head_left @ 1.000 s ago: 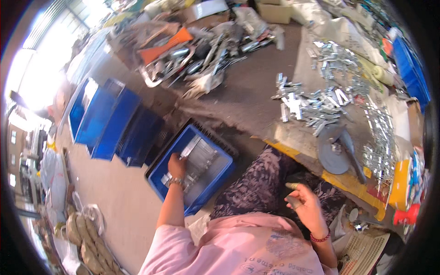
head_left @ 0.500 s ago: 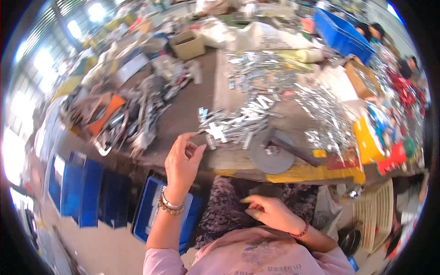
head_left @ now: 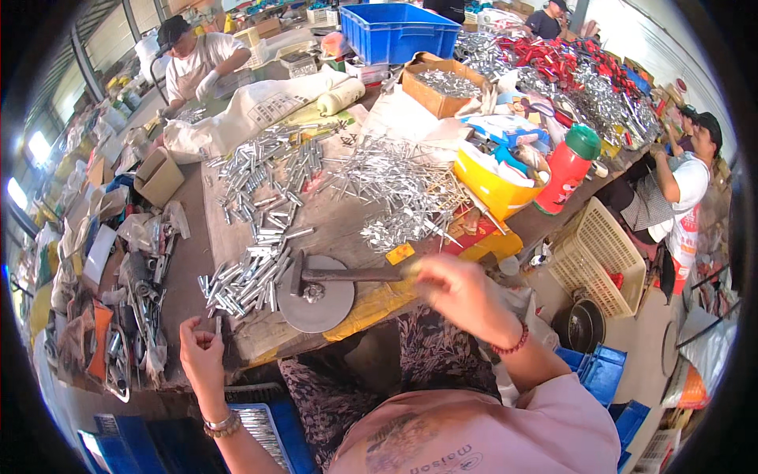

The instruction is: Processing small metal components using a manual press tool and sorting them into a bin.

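My left hand (head_left: 202,357) is at the table's front edge, thumb and fingers pinched on a short silvery metal tube (head_left: 219,324). Just beyond it lies a heap of similar metal tubes (head_left: 251,278). A round grey metal disc (head_left: 317,304) sits beside the heap. Across the disc lies a hammer (head_left: 347,275), its head toward the heap and its handle pointing right. At the handle's end is my right hand (head_left: 462,296), smeared by motion; whether its fingers grip the handle cannot be made out. Farther back, thin metal pins (head_left: 387,186) are spread in a loose pile.
A yellow container (head_left: 497,183) and a red bottle with a green cap (head_left: 567,170) stand at right. Behind are a cardboard box of metal parts (head_left: 442,83) and a blue crate (head_left: 399,35). Tools and bags crowd the left. Co-workers sit at far left and right.
The view has swung to the right. My right hand has risen from my lap to the hammer's handle end. My left hand has drawn back from the tube heap to the table edge.
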{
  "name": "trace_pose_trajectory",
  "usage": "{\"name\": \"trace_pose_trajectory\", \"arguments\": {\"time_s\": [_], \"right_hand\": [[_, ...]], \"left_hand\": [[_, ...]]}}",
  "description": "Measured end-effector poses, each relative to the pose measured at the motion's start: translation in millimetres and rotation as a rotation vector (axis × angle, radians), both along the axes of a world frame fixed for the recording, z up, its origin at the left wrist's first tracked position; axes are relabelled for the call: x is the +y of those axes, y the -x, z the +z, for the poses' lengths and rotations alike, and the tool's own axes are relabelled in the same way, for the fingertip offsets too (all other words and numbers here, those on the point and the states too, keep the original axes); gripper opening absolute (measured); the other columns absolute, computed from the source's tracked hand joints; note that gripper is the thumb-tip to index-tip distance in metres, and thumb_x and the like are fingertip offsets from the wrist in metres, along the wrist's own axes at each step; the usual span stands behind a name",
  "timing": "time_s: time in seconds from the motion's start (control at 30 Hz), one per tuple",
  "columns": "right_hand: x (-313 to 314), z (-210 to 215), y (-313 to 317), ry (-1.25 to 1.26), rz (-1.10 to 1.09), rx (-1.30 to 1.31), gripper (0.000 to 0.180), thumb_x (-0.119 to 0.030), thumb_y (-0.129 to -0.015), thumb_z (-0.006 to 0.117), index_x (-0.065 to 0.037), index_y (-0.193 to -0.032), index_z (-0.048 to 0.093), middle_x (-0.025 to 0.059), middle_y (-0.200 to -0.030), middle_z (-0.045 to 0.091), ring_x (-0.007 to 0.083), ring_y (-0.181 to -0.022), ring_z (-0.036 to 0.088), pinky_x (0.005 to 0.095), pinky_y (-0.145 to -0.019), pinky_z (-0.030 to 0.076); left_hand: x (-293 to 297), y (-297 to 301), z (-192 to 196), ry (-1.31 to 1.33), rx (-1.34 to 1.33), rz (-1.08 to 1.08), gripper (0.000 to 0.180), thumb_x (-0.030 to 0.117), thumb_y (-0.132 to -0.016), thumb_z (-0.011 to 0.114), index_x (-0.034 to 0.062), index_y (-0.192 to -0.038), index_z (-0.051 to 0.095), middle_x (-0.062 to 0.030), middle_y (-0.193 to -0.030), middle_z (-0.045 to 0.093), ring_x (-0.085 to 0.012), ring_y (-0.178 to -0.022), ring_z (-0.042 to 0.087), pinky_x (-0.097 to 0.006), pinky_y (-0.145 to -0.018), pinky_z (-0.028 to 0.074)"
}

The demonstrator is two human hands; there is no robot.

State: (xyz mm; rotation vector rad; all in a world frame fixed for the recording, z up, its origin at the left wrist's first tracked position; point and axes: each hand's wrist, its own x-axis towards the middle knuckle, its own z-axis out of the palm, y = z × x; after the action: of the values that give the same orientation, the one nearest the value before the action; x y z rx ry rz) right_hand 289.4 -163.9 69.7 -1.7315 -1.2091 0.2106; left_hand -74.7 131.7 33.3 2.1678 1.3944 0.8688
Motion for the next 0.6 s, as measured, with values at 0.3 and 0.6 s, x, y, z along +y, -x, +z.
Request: {"name": "trace_pose_trajectory", "arguments": {"time_s": [0.3,0.6], "right_hand": [[5,-25,-82,0.092,-0.138,-0.769,0.015,-0.001,-0.082,0.072,-0.009,-0.094,0.07,0.0088,-0.101,0.059,0.0296,-0.102,0.068,0.0441,-0.08,0.06],[21,-11,-45,-0.15,-0.103,-0.62,0.023,0.0,-0.087,0.079,-0.01,-0.106,0.069,0.0075,-0.11,0.073,0.0258,-0.098,0.077,0.0387,-0.081,0.065]], "left_hand": [[-5,15,-11,0.055,-0.137,-0.054,0.041,-0.005,-0.091,0.073,0.0019,-0.131,0.065,-0.0067,-0.086,0.066,-0.014,-0.078,0.062,-0.031,-0.075,0.052],[-16,-5,-7,-0.197,0.026,-0.048,0.017,-0.005,-0.09,0.078,-0.0001,-0.105,0.074,-0.0103,-0.093,0.063,-0.0218,-0.077,0.062,-0.036,-0.072,0.052]]}}
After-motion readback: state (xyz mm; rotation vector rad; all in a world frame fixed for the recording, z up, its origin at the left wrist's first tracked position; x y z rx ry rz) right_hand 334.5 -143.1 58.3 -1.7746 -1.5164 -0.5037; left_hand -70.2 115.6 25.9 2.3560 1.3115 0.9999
